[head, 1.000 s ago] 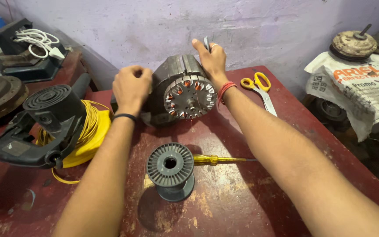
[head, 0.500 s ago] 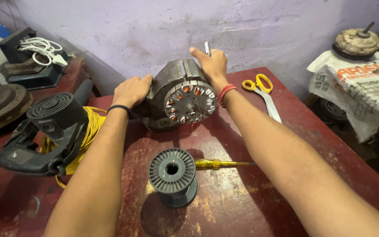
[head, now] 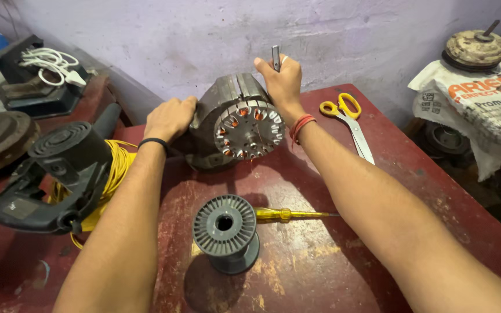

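A grey metal motor stator point(head: 236, 122) with copper windings in its slots lies tilted on the red table point(head: 320, 261), its slotted face toward me. My left hand point(head: 170, 117) grips its left side. My right hand point(head: 282, 84) rests on its upper right edge and holds a small grey metal tool point(head: 275, 58) that sticks up from the fist. A black band is on my left wrist, a red thread on my right.
A grey empty spool point(head: 226, 230) stands near the table's front, with a yellow-handled screwdriver point(head: 288, 215) beside it. Yellow-handled scissors point(head: 350, 119) lie at the right. A black power tool point(head: 59, 174) with yellow cable sits left. Old motor parts and a printed sack point(head: 482, 110) are at the right.
My left hand has slid from the stator's top-left down onto its left side. The right hand has stayed at the upper right edge. The view has shifted slightly.
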Motion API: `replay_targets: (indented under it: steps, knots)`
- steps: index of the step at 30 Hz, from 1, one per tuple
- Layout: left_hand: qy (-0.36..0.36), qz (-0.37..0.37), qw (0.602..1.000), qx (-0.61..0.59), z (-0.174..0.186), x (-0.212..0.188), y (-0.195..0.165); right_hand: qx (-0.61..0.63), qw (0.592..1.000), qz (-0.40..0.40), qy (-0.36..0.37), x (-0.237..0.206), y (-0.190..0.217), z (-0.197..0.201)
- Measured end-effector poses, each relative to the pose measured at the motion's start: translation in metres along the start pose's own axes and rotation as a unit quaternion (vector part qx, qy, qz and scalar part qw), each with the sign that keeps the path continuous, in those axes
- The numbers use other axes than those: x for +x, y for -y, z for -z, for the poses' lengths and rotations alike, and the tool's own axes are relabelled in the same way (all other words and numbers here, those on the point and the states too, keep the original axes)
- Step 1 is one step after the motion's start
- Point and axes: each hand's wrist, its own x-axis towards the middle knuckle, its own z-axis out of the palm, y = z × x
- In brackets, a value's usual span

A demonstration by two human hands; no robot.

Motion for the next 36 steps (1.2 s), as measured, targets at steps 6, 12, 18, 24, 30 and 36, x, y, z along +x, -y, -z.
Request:
replay_targets:
  steps: [6,12,18,24,30,36]
  knots:
    - [-0.043,0.011,0.998,-0.048,0.004,-0.012,-0.009,0.132,0.988,-0.078,0.034,0.001,0.009,0.002]
    - [-0.084,0.013,0.987,-0.135,0.003,-0.015,-0.009,0.085,0.996,-0.002,0.011,-0.003,0.006,0.0]
    - [-0.164,-0.14,0.804,-0.554,0.011,-0.02,0.0,0.071,0.997,0.008,0.002,-0.001,0.007,-0.001]
    - [0.046,-0.307,0.853,-0.419,0.071,-0.051,-0.044,0.077,0.997,0.018,0.015,-0.004,0.006,0.002]
    - [0.103,-0.386,0.891,-0.216,0.08,-0.089,-0.098,0.152,0.986,-0.049,0.05,-0.007,0.005,0.006]
    - [0.078,-0.375,0.914,-0.131,0.078,-0.096,-0.108,0.213,0.962,-0.12,0.125,-0.004,0.003,0.012]
